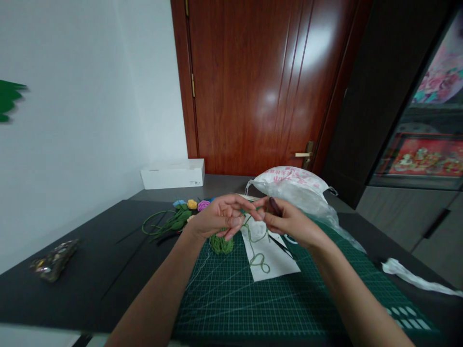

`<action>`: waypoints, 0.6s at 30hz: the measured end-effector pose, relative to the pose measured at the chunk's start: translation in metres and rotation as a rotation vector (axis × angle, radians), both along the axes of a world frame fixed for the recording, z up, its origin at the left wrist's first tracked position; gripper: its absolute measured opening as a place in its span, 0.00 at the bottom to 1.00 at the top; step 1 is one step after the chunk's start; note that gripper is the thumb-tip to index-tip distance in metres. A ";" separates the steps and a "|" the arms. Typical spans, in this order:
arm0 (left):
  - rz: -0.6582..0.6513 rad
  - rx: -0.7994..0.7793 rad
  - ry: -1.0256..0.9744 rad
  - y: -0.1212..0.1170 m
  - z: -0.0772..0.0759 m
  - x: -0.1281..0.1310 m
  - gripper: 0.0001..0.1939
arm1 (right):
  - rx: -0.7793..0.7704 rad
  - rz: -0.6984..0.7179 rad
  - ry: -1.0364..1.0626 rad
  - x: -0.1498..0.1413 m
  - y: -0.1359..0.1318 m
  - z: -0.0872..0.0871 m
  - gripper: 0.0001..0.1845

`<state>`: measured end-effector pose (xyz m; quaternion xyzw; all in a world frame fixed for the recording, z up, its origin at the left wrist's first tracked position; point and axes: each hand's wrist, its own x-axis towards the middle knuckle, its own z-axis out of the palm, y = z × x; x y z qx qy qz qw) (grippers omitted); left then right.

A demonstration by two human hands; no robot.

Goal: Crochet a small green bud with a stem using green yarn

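Note:
Both of my hands meet fingertip to fingertip above the cutting mat. My right hand (287, 219) grips a crochet hook by its dark brown handle (275, 207), whose tip is hidden among the fingers. Between the bent fingers of my left hand (224, 214) runs a strand of green yarn (258, 260). It drops from the fingertips and curls into loops on a white sheet (271, 272). A bundle of green yarn (222, 244) lies below my left hand. Any small worked piece at the fingertips is too tiny to make out.
Under everything is a green gridded mat (231, 308) on a dark table (79, 299). Crocheted flowers (203, 206) with green stems lie left. Black tweezers or scissors (282, 246) rest on the sheet. A white box (173, 174) and a plastic bag (292, 183) stand behind.

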<state>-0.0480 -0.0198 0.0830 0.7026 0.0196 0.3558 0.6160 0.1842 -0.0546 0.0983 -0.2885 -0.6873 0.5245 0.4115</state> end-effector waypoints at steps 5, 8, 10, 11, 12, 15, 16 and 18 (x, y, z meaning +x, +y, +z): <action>0.063 -0.019 -0.043 0.006 -0.004 -0.003 0.17 | -0.086 -0.016 -0.002 -0.026 -0.001 -0.026 0.22; 0.109 -0.051 -0.068 0.005 -0.003 -0.002 0.16 | -0.093 -0.083 0.002 -0.030 0.004 -0.035 0.23; 0.142 -0.105 -0.109 0.004 0.000 -0.001 0.15 | -0.104 -0.106 0.017 -0.030 0.007 -0.039 0.23; 0.158 -0.135 -0.131 0.003 0.001 -0.001 0.14 | -0.111 -0.114 0.029 -0.029 0.008 -0.041 0.24; 0.176 -0.162 -0.155 0.004 0.002 -0.001 0.13 | -0.118 -0.117 0.043 -0.027 0.008 -0.042 0.24; 0.243 -0.215 -0.249 0.009 0.002 -0.003 0.12 | -0.138 -0.120 0.086 -0.022 0.010 -0.046 0.26; 0.270 -0.229 -0.288 0.013 0.001 -0.004 0.12 | -0.144 -0.121 0.099 -0.020 0.011 -0.047 0.26; 0.325 -0.259 -0.367 0.020 -0.002 -0.006 0.14 | -0.157 -0.125 0.120 -0.015 0.012 -0.048 0.26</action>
